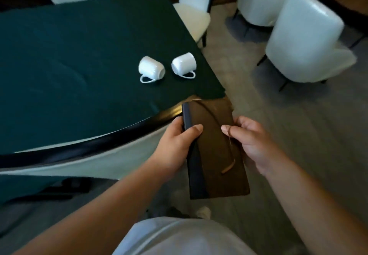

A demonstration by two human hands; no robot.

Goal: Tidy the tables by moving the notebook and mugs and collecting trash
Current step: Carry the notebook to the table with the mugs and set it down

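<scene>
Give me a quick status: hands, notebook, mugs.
Both hands, left and right, grip notebook off table corner. Two mugs on their sides on green cloth. Nothing in the way.

The room is dim, with cool soft light. Glare sits on the glossy white chair back (304, 30) at upper right and along the worktop's dark shiny edge (83, 147). The green cloth (79, 45) reads nearly black. Wide-angle distortion bends the worktop edge into a curve. The picture is soft overall, blurriest at the corners and bottom
</scene>
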